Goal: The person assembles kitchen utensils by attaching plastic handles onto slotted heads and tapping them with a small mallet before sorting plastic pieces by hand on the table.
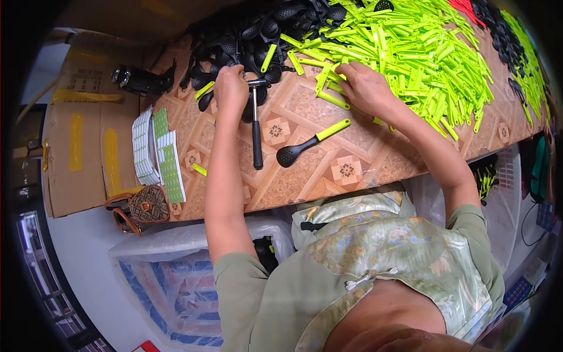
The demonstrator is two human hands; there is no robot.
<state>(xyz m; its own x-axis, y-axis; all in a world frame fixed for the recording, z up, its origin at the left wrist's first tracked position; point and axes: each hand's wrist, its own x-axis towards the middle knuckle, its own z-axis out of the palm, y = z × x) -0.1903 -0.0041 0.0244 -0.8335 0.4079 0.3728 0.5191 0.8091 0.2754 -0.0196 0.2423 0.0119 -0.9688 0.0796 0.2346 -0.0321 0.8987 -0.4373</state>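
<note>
My left hand (230, 89) is closed at the edge of a heap of black utensil heads (226, 50). What its fingers hold is hidden. Close beside it lies a hammer (257, 141), its black grip pointing toward me. My right hand (368, 88) reaches into a big pile of lime-green plastic handles (416, 53), its fingertips pinched on one handle at the near-left side. Between my arms a black slotted spoon (288, 155) with a green handle rests on the table.
Stacked printed label cards (170, 167) and a small patterned bag (148, 204) lie at the table's left edge, near a cardboard box (82, 135). A black cylindrical object (138, 80) stands behind them. A plastic-lined container (170, 287) is below the table (258, 196).
</note>
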